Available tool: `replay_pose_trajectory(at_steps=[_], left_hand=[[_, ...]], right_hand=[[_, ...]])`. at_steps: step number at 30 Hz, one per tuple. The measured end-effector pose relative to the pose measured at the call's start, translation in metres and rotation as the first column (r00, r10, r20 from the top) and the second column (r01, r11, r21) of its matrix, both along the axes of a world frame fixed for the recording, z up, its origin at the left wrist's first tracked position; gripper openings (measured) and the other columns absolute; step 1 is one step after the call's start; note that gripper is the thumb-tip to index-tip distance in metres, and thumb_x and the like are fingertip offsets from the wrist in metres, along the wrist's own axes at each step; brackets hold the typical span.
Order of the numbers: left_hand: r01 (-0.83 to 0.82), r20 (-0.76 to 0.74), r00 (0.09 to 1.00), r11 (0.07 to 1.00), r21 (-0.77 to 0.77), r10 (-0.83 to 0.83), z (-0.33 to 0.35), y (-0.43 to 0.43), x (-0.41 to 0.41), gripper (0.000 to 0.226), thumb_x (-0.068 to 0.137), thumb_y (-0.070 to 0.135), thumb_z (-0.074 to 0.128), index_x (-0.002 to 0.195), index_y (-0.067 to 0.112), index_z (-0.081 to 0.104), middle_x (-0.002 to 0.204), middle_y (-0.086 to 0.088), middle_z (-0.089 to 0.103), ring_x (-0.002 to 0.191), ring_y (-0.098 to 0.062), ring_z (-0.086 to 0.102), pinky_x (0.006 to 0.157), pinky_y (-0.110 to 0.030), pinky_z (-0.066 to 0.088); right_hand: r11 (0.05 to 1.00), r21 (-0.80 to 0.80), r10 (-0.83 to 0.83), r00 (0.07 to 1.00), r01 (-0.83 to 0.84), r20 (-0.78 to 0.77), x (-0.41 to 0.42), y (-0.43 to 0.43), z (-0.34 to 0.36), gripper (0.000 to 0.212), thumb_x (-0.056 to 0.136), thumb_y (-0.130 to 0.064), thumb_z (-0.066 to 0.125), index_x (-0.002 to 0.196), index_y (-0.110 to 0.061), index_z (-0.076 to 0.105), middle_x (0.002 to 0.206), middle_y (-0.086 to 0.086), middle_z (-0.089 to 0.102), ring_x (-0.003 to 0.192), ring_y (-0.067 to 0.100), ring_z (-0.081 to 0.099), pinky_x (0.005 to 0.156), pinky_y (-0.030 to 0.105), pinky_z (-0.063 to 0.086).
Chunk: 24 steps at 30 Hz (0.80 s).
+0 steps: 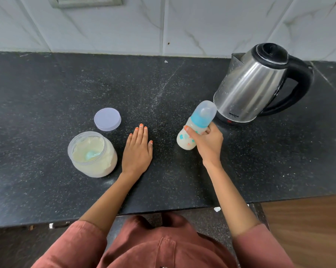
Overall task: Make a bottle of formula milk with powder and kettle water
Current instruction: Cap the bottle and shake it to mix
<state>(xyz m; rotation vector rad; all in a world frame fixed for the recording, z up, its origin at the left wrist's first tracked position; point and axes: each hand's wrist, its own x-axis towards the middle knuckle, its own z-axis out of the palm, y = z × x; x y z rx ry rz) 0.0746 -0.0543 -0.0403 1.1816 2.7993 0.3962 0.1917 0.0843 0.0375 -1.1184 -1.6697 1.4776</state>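
Gripping tilted bottle below its collar, right hand fingers curl round it: rigid, smooth, probably slippery; left hand flat, fingers straight.

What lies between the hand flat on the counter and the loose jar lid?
Nothing visible: only bare counter separates the left hand from the lid. The open powder jar sits to that hand's left, off the path, and the right hand holds the bottle on the other side.
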Motion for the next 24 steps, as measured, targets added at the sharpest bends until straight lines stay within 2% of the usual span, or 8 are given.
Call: replay_pose_trajectory(at_steps=[3,6,14,16,20,24], left_hand=[[0.001,-0.001,1.0,1.0,0.002,-0.001,-0.001,0.0,0.0,0.053,0.1,0.034,0.014,0.146,0.007,0.012,0.156,-0.008,0.01,0.144,-0.02,0.008,0.117,-0.034,0.005],[-0.001,-0.011,1.0,1.0,0.014,0.001,-0.001,0.0,0.0,0.069,0.089,0.042,-0.003,0.146,0.007,0.015,0.155,-0.008,0.013,0.144,-0.021,0.011,0.116,-0.034,0.007],[-0.009,-0.019,1.0,1.0,0.013,0.009,-0.002,0.001,0.0,0.072,0.087,0.043,-0.006,0.146,0.008,0.015,0.155,-0.007,0.012,0.144,-0.02,0.011,0.114,-0.03,0.001],[-0.017,-0.016,1.0,1.0,0.014,0.017,-0.002,0.001,0.0,0.07,0.088,0.042,-0.003,0.145,0.007,0.017,0.155,-0.007,0.015,0.143,-0.021,0.013,0.114,-0.031,0.003],[-0.025,-0.008,1.0,0.999,0.02,0.025,-0.001,0.002,-0.001,0.065,0.092,0.039,0.007,0.143,0.005,0.027,0.151,-0.01,0.025,0.14,-0.025,0.025,0.113,-0.036,0.015],[-0.031,-0.004,1.0,0.999,0.018,0.031,-0.002,0.002,-0.001,0.064,0.092,0.039,0.006,0.143,0.006,0.025,0.152,-0.009,0.023,0.141,-0.024,0.023,0.112,-0.033,0.01]], right_hand=[[0.995,0.091,0.047,0.999,-0.049,0.024,-0.017,0.014,-0.004,0.047,0.065,-0.015,0.082,0.107,-0.011,0.06,0.098,-0.008,0.063,0.085,0.0,0.062,0.075,0.011,0.052],[0.99,0.125,0.063,0.997,-0.068,0.045,-0.033,0.03,-0.008,0.05,0.065,-0.017,0.082,0.11,-0.011,0.059,0.104,-0.004,0.063,0.09,0.005,0.061,0.078,0.014,0.051],[0.985,0.147,0.079,0.994,-0.088,0.069,-0.064,0.066,-0.016,0.054,0.064,-0.017,0.083,0.111,-0.011,0.058,0.11,0.002,0.065,0.1,0.015,0.062,0.09,0.032,0.052],[0.978,0.17,0.102,0.99,-0.117,0.096,-0.07,0.07,-0.017,0.056,0.065,-0.017,0.082,0.114,-0.01,0.057,0.115,0.005,0.064,0.103,0.015,0.061,0.093,0.032,0.051],[0.963,0.201,0.157,0.978,-0.182,0.135,-0.081,0.074,-0.017,0.058,0.067,-0.014,0.08,0.119,-0.008,0.054,0.119,0.006,0.061,0.102,0.009,0.055,0.089,0.023,0.046],[0.962,0.198,0.165,0.978,-0.188,0.129,-0.088,0.078,-0.018,0.06,0.067,-0.014,0.08,0.121,-0.009,0.053,0.12,0.005,0.06,0.103,0.009,0.054,0.093,0.025,0.046]])
